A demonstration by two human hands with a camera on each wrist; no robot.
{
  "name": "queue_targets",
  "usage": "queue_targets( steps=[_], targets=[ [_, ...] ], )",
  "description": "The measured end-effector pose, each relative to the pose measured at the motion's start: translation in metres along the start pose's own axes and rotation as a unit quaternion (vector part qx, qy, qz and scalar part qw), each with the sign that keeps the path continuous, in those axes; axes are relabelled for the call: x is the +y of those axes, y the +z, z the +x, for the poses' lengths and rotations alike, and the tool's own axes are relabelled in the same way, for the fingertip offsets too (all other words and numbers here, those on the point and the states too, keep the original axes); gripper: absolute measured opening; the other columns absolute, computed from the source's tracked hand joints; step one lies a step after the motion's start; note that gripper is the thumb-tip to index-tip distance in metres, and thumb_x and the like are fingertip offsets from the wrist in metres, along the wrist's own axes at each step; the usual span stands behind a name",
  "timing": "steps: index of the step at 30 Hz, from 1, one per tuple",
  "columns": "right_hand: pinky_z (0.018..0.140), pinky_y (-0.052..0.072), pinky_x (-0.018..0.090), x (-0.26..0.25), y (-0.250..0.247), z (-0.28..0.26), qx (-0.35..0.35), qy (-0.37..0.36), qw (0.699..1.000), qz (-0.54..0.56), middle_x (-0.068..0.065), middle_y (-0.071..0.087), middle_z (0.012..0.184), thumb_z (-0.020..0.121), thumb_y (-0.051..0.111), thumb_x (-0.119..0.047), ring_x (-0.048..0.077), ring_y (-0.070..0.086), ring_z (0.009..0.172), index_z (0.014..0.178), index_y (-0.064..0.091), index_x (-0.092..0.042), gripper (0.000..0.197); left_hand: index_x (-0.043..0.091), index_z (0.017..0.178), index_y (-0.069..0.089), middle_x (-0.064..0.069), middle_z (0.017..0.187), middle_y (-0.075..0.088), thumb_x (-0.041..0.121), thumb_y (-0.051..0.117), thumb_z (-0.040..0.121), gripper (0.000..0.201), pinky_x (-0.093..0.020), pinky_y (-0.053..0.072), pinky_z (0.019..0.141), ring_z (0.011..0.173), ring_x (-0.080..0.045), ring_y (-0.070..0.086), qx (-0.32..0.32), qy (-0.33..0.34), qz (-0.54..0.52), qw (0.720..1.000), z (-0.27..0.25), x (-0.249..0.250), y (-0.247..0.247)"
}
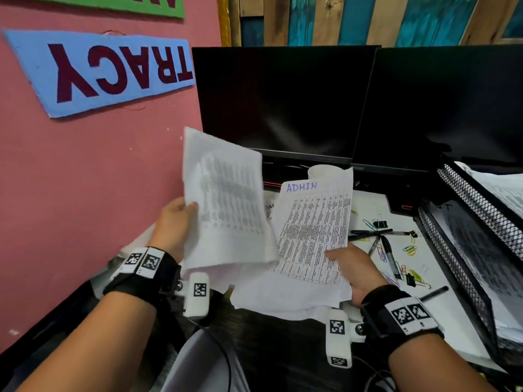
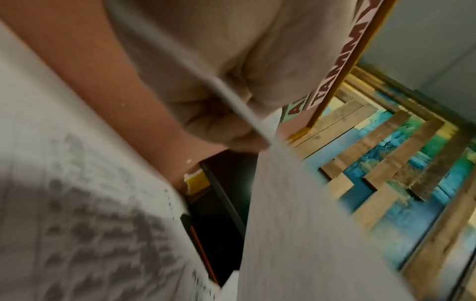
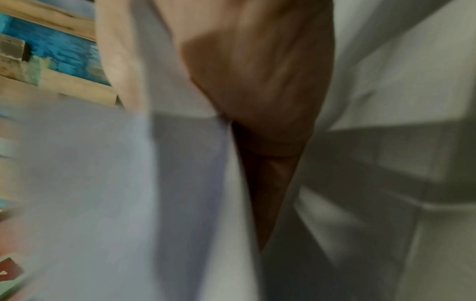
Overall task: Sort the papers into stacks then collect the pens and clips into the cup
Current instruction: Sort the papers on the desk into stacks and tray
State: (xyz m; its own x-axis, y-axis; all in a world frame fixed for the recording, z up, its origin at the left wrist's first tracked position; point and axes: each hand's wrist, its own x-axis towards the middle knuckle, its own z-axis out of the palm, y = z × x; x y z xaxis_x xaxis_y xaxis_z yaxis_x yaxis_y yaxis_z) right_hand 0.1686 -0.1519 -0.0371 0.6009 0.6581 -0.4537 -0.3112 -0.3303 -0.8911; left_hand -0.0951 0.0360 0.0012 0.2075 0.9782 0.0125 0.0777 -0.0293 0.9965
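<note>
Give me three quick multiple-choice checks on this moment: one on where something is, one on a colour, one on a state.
1. Where do the loose pens and paper clips lie?
A. On the desk to the right of the right hand
B. Inside the cup
C. In the mesh tray

2. What colour is the handwritten word ADMIN?
A. Red
B. Blue
C. Green

3. What is the left hand doing?
A. Resting flat on the desk
B. Picking up a pen
C. Holding a raised sheaf of papers

Answers:
1 A, the pens and clips are scattered on the white surface between the right hand and the mesh tray.
2 B, the word is written in blue at the top of the sheet the right hand holds.
3 C, the thumb lies on the front of the sheaf and the papers stand lifted off the desk.
</note>
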Motion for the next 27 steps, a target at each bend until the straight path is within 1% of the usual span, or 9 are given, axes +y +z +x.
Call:
queue_targets(
  steps=[4, 7, 13, 17, 21, 24, 25, 26, 27],
  targets=[
    [0.093, 0.054, 0.066, 0.002, 0.005, -0.004, -0.012, 0.012, 0.999, 0.030, 0.024, 0.074, 0.112, 0.098, 0.054, 0.001, 0.046, 0.071, 0.105, 0.117, 0.070, -0.007, 0.027, 0.006, 0.106, 0.073, -0.016, 0.095, 0.080, 0.002, 0.045, 0.101, 0.028, -0.037, 0.062, 0.066, 0.082, -0.031, 0.079, -0.115, -0.073, 0.028, 0.990, -0.021, -0.020, 0.037],
    [0.089, 0.059, 0.053, 0.005, 0.004, -0.007, -0.030, 0.012, 0.998, 0.062, 0.021, 0.077, 0.111, 0.101, 0.060, -0.011, 0.043, 0.072, 0.107, 0.119, 0.073, -0.008, 0.022, 0.010, 0.110, 0.074, -0.016, 0.096, 0.080, 0.004, 0.046, 0.101, 0.030, -0.050, 0.064, 0.078, 0.086, -0.035, 0.078, -0.132, -0.102, 0.045, 0.985, -0.026, -0.039, 0.061],
    [0.099, 0.053, 0.064, 0.003, 0.001, -0.010, -0.055, 0.023, 0.993, 0.105, 0.017, 0.078, 0.111, 0.097, 0.066, -0.047, 0.039, 0.074, 0.106, 0.120, 0.068, -0.016, 0.039, 0.019, 0.129, 0.067, 0.013, 0.074, 0.065, 0.024, 0.052, 0.101, 0.033, -0.019, 0.042, 0.052, 0.054, 0.001, 0.057, -0.194, 0.010, 0.282, 0.940, -0.020, -0.047, 0.080],
    [0.094, 0.057, 0.059, 0.002, -0.001, -0.010, -0.058, 0.006, 0.995, 0.085, 0.017, 0.080, 0.102, 0.095, 0.073, -0.033, 0.037, 0.076, 0.098, 0.118, 0.068, -0.009, 0.035, 0.025, 0.138, 0.063, 0.001, 0.115, 0.074, 0.044, 0.061, 0.083, 0.058, -0.034, 0.057, 0.094, 0.096, -0.012, 0.071, -0.259, -0.001, 0.328, 0.909, -0.018, -0.044, 0.072],
    [0.103, 0.052, 0.053, 0.001, -0.006, -0.009, -0.071, 0.005, 0.989, 0.127, 0.011, 0.081, 0.104, 0.099, 0.063, -0.038, 0.034, 0.073, 0.105, 0.120, 0.072, -0.020, 0.029, 0.025, 0.141, 0.061, 0.000, 0.124, 0.072, 0.038, 0.061, 0.089, 0.054, -0.036, 0.054, 0.100, 0.105, -0.015, 0.069, -0.249, 0.008, 0.370, 0.895, -0.020, -0.041, 0.066],
    [0.107, 0.049, 0.057, 0.002, -0.007, -0.004, -0.082, -0.002, 0.991, 0.105, 0.014, 0.078, 0.114, 0.100, 0.057, -0.028, 0.037, 0.071, 0.111, 0.123, 0.073, -0.016, 0.030, 0.009, 0.117, 0.067, 0.015, 0.072, 0.066, 0.027, 0.060, 0.093, 0.031, -0.021, 0.047, 0.065, 0.062, 0.000, 0.057, -0.243, 0.025, 0.382, 0.891, -0.027, -0.038, 0.070],
    [0.104, 0.051, 0.057, 0.003, -0.007, -0.001, -0.071, -0.005, 0.994, 0.078, 0.015, 0.079, 0.112, 0.100, 0.056, -0.015, 0.037, 0.073, 0.107, 0.123, 0.072, -0.011, 0.028, 0.013, 0.116, 0.026, 0.015, 0.056, 0.052, 0.025, 0.060, 0.093, 0.043, -0.022, 0.037, 0.055, 0.049, -0.002, 0.044, -0.240, 0.026, 0.378, 0.894, -0.028, -0.039, 0.072],
    [0.101, 0.054, 0.058, 0.004, -0.007, 0.001, -0.058, -0.014, 0.997, 0.049, 0.016, 0.079, 0.110, 0.097, 0.054, -0.002, 0.037, 0.074, 0.104, 0.123, 0.071, -0.007, 0.032, 0.029, 0.078, 0.037, 0.013, 0.053, 0.043, 0.025, 0.060, 0.092, 0.028, -0.025, 0.031, 0.053, 0.045, -0.006, 0.037, -0.241, 0.021, 0.381, 0.892, -0.033, -0.035, 0.072],
    [0.098, 0.055, 0.059, 0.006, -0.007, 0.003, -0.040, -0.025, 0.999, 0.025, 0.016, 0.079, 0.109, 0.095, 0.050, 0.007, 0.038, 0.074, 0.103, 0.124, 0.070, -0.006, 0.038, 0.026, 0.072, 0.041, 0.010, 0.055, 0.042, 0.027, 0.061, 0.092, 0.028, -0.027, 0.030, 0.055, 0.048, -0.010, 0.037, -0.234, 0.027, 0.380, 0.894, -0.032, -0.036, 0.073]
  ],
)
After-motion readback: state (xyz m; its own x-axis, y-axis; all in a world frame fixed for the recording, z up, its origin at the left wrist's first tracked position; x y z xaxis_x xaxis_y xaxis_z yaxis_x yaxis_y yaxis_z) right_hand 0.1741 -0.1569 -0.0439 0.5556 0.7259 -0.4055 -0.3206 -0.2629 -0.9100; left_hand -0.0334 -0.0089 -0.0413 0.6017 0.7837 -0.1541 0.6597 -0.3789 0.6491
